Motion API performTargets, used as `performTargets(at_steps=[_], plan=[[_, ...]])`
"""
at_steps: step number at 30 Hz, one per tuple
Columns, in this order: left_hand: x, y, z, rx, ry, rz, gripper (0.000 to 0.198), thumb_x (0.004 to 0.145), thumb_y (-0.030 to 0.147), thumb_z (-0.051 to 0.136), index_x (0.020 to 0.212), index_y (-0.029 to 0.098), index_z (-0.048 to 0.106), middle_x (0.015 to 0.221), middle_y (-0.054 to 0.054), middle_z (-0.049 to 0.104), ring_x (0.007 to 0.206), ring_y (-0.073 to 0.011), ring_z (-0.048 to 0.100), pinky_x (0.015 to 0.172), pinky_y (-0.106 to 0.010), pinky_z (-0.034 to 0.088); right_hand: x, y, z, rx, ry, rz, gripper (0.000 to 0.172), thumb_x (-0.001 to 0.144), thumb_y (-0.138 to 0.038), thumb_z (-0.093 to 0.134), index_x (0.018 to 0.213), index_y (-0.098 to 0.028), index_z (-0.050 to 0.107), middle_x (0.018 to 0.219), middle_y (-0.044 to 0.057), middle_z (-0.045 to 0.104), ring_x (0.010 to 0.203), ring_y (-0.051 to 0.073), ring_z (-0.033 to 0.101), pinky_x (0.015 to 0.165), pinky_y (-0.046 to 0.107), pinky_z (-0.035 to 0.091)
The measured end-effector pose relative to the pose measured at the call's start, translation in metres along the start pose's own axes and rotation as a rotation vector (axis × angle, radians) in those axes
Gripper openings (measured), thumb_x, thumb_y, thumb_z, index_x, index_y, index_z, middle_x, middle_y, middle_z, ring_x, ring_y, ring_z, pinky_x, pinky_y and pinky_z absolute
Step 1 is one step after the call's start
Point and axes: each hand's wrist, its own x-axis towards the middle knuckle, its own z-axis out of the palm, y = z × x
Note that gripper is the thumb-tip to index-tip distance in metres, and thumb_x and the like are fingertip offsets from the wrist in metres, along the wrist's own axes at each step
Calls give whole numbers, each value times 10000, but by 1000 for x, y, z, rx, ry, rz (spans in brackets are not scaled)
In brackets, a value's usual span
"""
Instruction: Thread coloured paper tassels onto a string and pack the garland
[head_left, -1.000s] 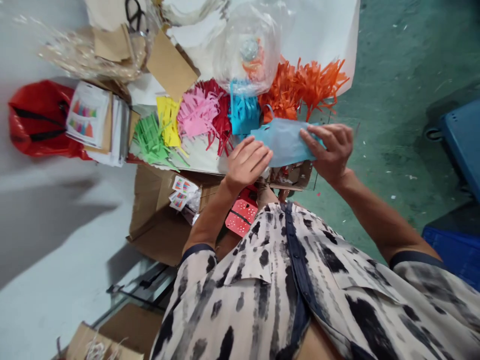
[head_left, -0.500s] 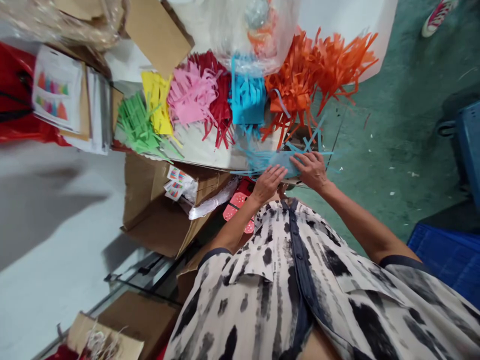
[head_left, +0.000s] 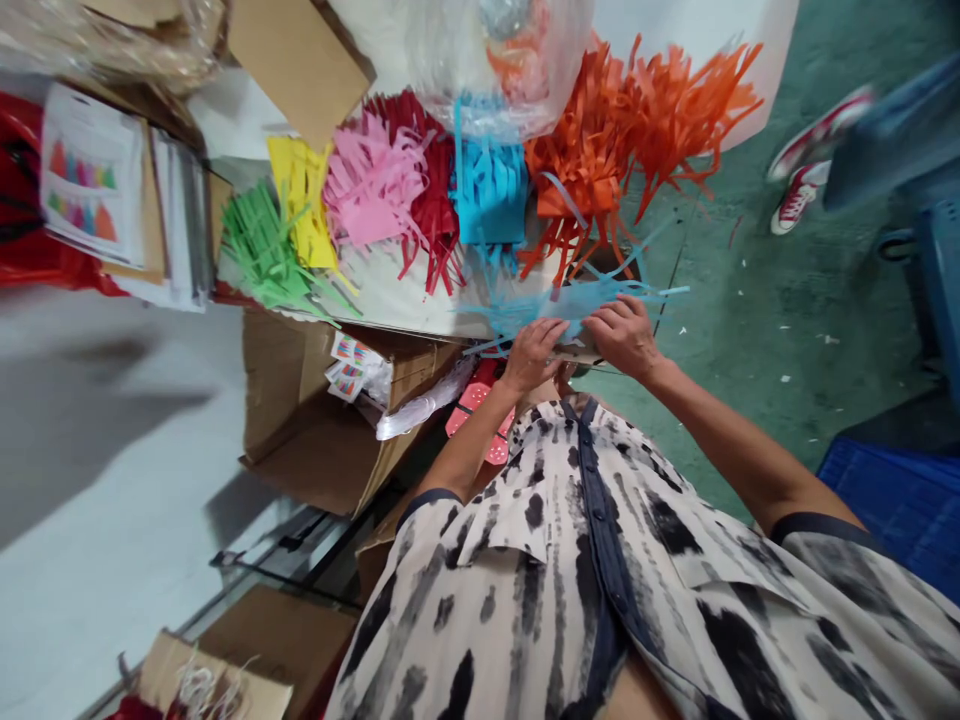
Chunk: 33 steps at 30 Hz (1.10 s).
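Observation:
A sheet of light blue tissue paper [head_left: 574, 300], cut into fringe at both ends, lies at the table's front edge. My left hand [head_left: 535, 352] has curled fingers pinching its near edge. Close beside it, my right hand [head_left: 624, 335] grips the same edge further right, thumb and fingers bent together. The fringe strips spread out left and right past both hands. Just behind the sheet is a stack of brighter blue fringed paper [head_left: 491, 205], with orange fringed paper [head_left: 592, 170] to its right.
Pink [head_left: 375, 185], yellow [head_left: 304, 200] and green fringed paper [head_left: 262, 240] lie further left, near printed cards [head_left: 94, 180]. A clear plastic bag [head_left: 510, 70] stands behind. Below the table edge is an open cardboard box [head_left: 300, 440]. A person's red sneakers [head_left: 799, 195] are on the green floor.
My fingers, flatter on the blue paper before, are now curled at its near edge. The sheet's middle sits further from me. A person's legs and sneakers have moved further into view at right.

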Motion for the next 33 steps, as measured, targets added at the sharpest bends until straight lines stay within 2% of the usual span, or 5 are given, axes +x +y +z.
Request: performTargets(at_steps=[5, 9, 14, 19, 33], plan=[[8, -7, 2, -7, 61, -33, 454, 1108, 184, 457, 1505, 162, 675, 1482, -157, 731, 1442, -266, 638, 1274, -466, 493, 5, -20, -4, 4, -11, 20, 463, 1062, -414, 557, 1427, -175, 711, 1404, 171, 743, 1320, 351, 599, 1256, 540, 285], [5, -10, -5, 34, 24, -18, 396, 1128, 276, 513, 1447, 186, 731, 1453, -144, 746, 1414, -279, 646, 1229, -452, 504, 12, -15, -2, -6, -89, 67, 389, 1072, -249, 436, 1227, -201, 789, 1227, 149, 799, 1168, 322, 632, 1103, 501, 338], [4, -14, -22, 7, 76, -203, 285, 1081, 312, 656, 1309, 225, 802, 1294, -103, 806, 1256, -258, 686, 1124, -427, 523, 26, 6, -12, 67, -165, 142, 372, 1025, -265, 493, 1202, -188, 811, 1120, 147, 823, 1080, 335, 677, 939, 459, 363], [15, -14, -30, 25, 231, -400, 208, 1078, 393, 675, 1078, 255, 830, 1165, -71, 853, 1230, -297, 663, 1121, -522, 444, 46, 4, -18, 122, -190, 295, 347, 1019, -315, 521, 1161, -181, 808, 1075, 156, 832, 1022, 333, 718, 821, 404, 357], [43, -24, -25, 116, 256, -493, 302, 1088, 451, 612, 962, 223, 765, 1004, -146, 823, 1139, -357, 672, 1104, -607, 388, 66, -18, -1, -22, -111, 522, 409, 1085, -425, 477, 1121, -135, 763, 952, 218, 797, 881, 352, 692, 802, 434, 374]])
